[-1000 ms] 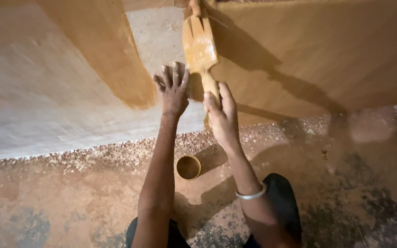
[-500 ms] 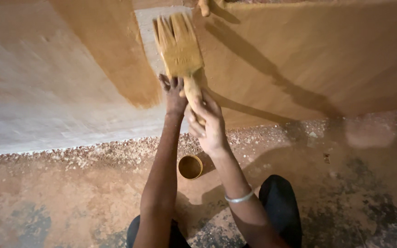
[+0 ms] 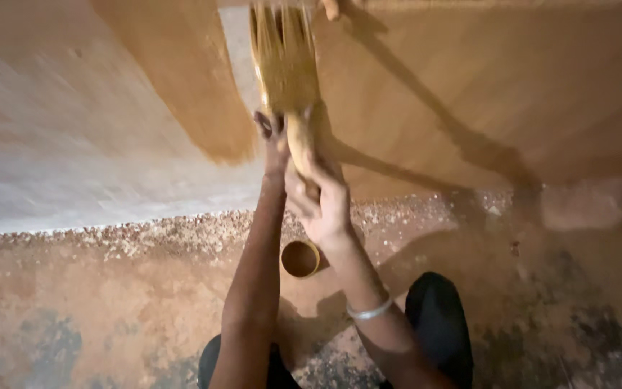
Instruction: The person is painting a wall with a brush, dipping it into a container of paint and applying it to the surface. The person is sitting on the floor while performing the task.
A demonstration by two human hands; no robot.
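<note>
On the left, the wall (image 3: 73, 137) is pale and unpainted, with a brown painted band (image 3: 181, 79) beside it. The left hand (image 3: 273, 137) lies against the wall just beside the brush; whether it is open or closed is unclear. The right hand (image 3: 322, 202) is closed around the brush (image 3: 286, 65) handle, bristles up on the wall. A small round cup (image 3: 301, 258) stands on the floor (image 3: 95, 302) below, between the arms.

A building under finishing work is shown, seemingly a room of a house. A rough plastered wall (image 3: 73, 144) is partly coated in wet ochre paint, a gritty, stained bare floor (image 3: 109, 302) is seen below, and a small paint tin (image 3: 301, 258) is set there.
</note>
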